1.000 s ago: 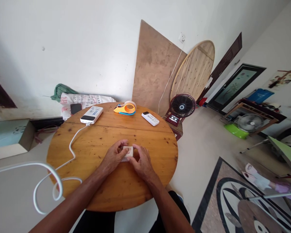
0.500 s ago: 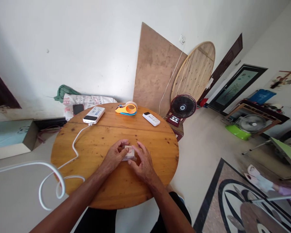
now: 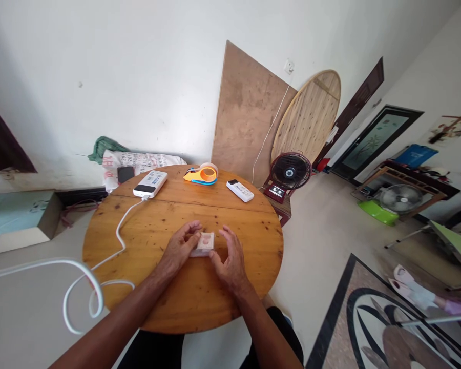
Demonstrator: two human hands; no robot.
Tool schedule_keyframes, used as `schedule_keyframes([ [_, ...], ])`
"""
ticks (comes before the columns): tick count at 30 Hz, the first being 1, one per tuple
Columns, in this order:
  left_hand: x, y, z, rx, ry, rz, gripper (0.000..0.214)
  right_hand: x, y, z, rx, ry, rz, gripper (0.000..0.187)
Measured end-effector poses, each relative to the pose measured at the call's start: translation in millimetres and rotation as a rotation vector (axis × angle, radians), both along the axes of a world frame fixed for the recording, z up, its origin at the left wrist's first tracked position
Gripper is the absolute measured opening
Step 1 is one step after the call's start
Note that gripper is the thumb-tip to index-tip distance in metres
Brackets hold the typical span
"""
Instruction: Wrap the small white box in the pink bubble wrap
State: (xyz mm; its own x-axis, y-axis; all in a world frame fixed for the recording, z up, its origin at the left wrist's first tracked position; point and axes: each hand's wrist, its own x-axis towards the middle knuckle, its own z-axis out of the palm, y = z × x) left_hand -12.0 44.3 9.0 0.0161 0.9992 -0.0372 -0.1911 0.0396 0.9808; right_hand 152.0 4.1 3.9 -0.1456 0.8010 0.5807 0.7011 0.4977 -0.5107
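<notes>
A small pale rectangular pack (image 3: 205,243) with a reddish mark on top lies on the round wooden table (image 3: 165,215) near its middle. My left hand (image 3: 180,251) rests at the pack's left side, fingers curled and touching its edge. My right hand (image 3: 229,259) lies just to the right of the pack, fingers bent down on the tabletop beside it. What the pack is I cannot make out.
At the table's far side lie a white power bank (image 3: 150,183) with a white cable (image 3: 117,233) trailing off the left edge, an orange tape dispenser (image 3: 200,174) and a white remote (image 3: 239,190). A black fan (image 3: 290,171), boards and a sack stand behind.
My right hand has slid off the pack to its right side, uncovering the pack's top. My left hand stays at its left edge. The view has shifted slightly.
</notes>
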Motion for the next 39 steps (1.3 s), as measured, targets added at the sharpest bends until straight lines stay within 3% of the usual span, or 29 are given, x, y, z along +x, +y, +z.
schedule_keyframes([
  [7,-4.5,1.6,2.7,-0.048,-0.07,0.124,0.056,0.4,1.1,-1.3,-0.036,0.047,0.011,0.054],
  [14,-4.7,2.9,0.8,-0.062,-0.098,0.148,0.051,0.3,0.3,-0.7,-0.06,0.014,0.0,0.054],
  [21,-7.2,3.2,0.4,-0.033,-0.066,0.18,0.044,-3.4,-6.0,7.8,-0.076,-0.175,0.038,0.047],
  [26,-7.1,3.3,-0.8,-0.014,-0.037,0.166,0.043,-3.1,-7.1,10.2,-0.063,-0.13,0.034,0.048],
  [34,-6.8,2.5,-5.3,0.126,0.194,0.22,0.033,0.2,-0.5,0.1,-0.042,0.066,-0.053,0.033],
  [39,-6.4,-5.3,-1.3,0.269,0.403,0.14,0.021,3.5,4.4,-1.7,-0.128,0.234,-0.045,0.026],
])
